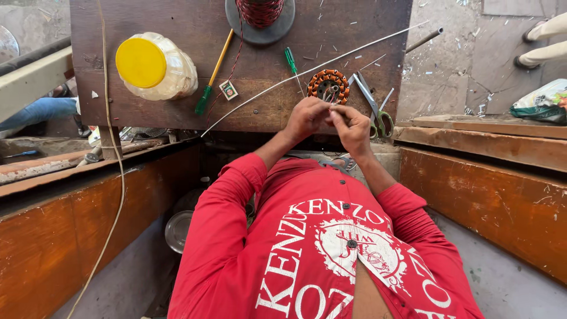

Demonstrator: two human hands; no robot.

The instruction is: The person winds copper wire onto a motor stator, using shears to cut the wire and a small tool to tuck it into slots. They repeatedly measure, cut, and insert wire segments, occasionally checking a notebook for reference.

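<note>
Both hands working at a round copper-wound stator on the dark wooden surface [147, 112].

Left to right: clear plastic jar with yellow lid [155, 65]; green-handled screwdriver [212, 74]; spool of red wire [260, 12], far centre. Left hand [307, 118] and right hand [352, 127] closed, fingertips pinching fine wire at the near edge of the orange stator [328, 85]. Green-handled scissors [373, 103] right. Coils mostly wound; loose ends remain.

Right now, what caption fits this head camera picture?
Both hands, left and right, work at a copper-wound motor stator on a wooden workbench.
</note>
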